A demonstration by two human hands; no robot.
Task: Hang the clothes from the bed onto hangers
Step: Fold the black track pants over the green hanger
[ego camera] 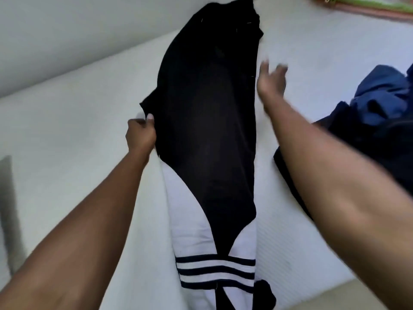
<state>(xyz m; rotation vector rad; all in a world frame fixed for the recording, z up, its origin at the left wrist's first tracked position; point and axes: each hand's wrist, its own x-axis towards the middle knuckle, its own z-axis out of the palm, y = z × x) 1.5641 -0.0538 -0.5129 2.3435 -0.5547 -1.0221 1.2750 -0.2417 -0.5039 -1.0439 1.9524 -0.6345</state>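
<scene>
A black garment (207, 121) with a white panel and dark stripes near its lower end hangs stretched out over the white bed (67, 121). My left hand (140, 135) pinches its left edge between thumb and fingers. Just right of the garment's upper edge, my right hand (271, 80) is blurred, its fingers spread and holding nothing. No hanger is in view.
A heap of dark blue clothes (380, 113) lies on the bed at the right, behind my right forearm. A green and reddish strip (368, 6) runs along the top right corner. A grey object (9, 209) stands at the left edge.
</scene>
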